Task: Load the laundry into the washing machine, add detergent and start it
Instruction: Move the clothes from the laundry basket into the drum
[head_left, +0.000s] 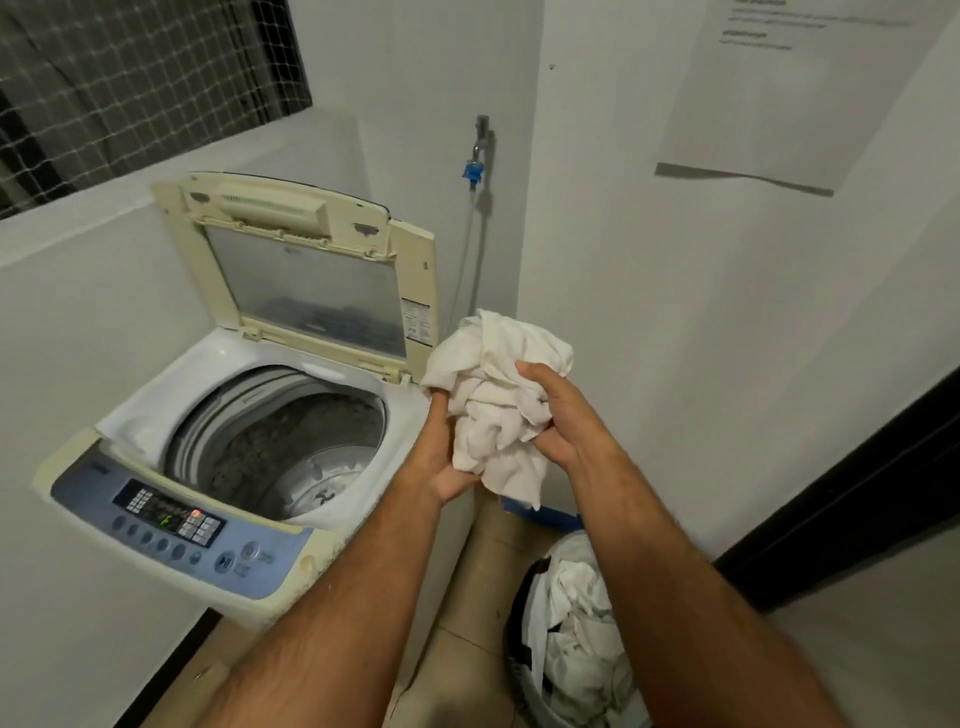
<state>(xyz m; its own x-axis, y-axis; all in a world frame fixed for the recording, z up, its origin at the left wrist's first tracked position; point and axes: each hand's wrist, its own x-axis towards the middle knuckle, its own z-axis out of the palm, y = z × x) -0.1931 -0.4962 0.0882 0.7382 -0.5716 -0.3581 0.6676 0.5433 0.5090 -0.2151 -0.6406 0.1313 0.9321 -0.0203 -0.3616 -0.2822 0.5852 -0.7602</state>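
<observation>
Basket (519, 639) on the floor's half full; both hands, left (447, 457) and right (558, 415), clutch a bundle of white cloth (498, 400) beside the washer (249, 415). Loose corners could snag the rim or drop outside the drum.

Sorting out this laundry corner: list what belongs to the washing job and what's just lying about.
Job: white cloth held by left hand and right hand; washing machine, lid up; laundry basket.
Just there: wall tap; paper notice; window netting.
</observation>
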